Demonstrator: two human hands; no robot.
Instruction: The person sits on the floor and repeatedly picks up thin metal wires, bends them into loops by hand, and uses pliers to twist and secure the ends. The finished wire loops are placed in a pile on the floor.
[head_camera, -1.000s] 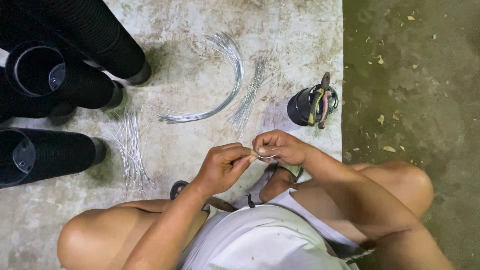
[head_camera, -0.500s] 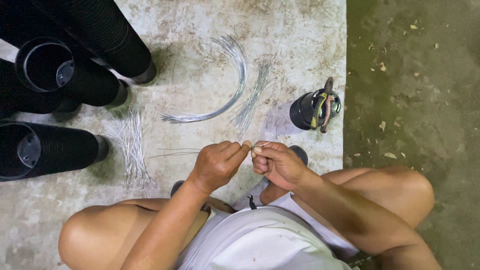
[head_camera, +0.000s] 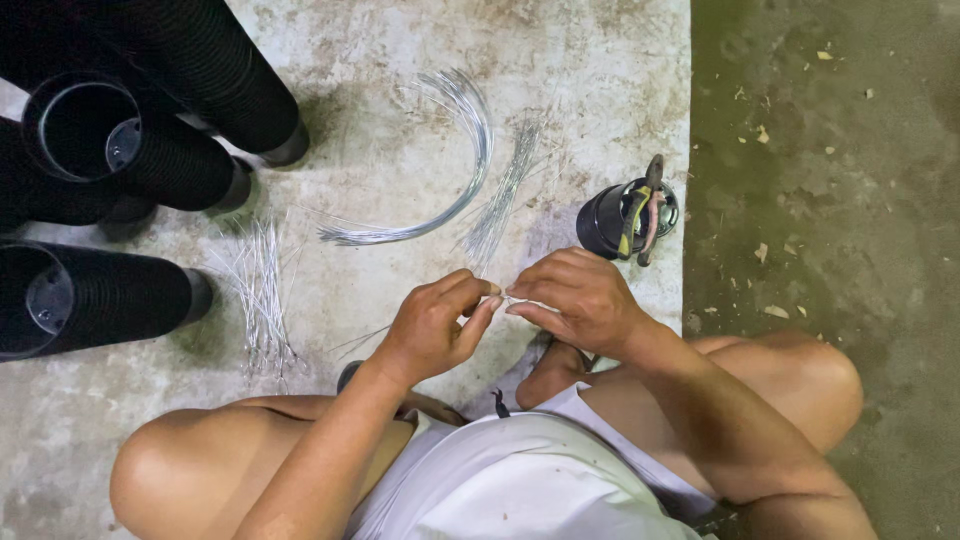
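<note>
I squat over a concrete floor. My left hand (head_camera: 435, 325) and my right hand (head_camera: 572, 297) meet in front of me, fingertips pinched together on a thin silver wire (head_camera: 505, 299). The wire's tail trails down and left under my left hand toward the floor. Just beyond my hands lies a bundle of short straight wires (head_camera: 500, 200). A curved bundle of long wires (head_camera: 455, 165) arcs to its left.
Stacks of black plastic pots (head_camera: 110, 170) lie on their sides at the left. A spread of short cut wires (head_camera: 262, 290) lies beside them. One small black pot (head_camera: 605, 220) stands at the right with pliers (head_camera: 640, 210) resting on it. Darker floor lies right of the slab edge.
My right hand has turned over so its back faces up and moved slightly up. The wire loop seen above the fingers is no longer visible, and the wire tail now hangs lower.
</note>
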